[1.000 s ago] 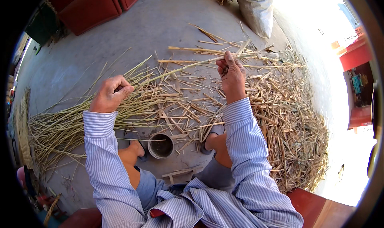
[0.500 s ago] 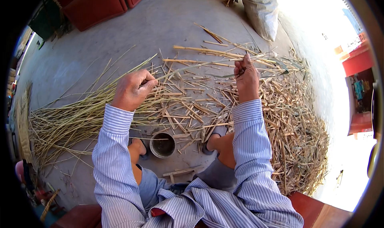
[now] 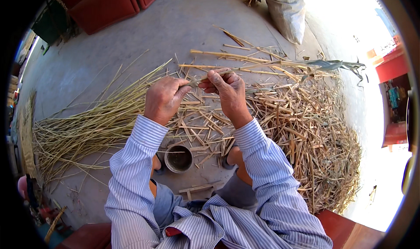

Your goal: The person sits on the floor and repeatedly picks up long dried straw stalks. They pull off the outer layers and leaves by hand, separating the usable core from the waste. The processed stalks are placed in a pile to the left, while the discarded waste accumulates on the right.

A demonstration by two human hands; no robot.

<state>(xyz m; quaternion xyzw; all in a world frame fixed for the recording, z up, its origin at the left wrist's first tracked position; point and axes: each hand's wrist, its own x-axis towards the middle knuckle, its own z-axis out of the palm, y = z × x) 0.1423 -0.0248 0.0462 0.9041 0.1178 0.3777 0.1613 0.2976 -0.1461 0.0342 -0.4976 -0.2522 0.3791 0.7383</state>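
Two hands (image 3: 164, 98) (image 3: 227, 91), pinching one stalk (image 3: 262, 67)

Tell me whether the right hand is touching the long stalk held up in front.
Touching. The head view shows the right hand with its fingertips pinched on the long stalk, no gap visible; the left hand meets the stalk's near end.

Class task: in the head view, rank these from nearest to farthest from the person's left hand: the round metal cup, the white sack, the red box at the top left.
From the left hand:
1. Metal cup, on the floor just below the hand, between the knees.
2. Red box, up and left, across bare floor.
3. White sack, far up and right, beyond the straw.
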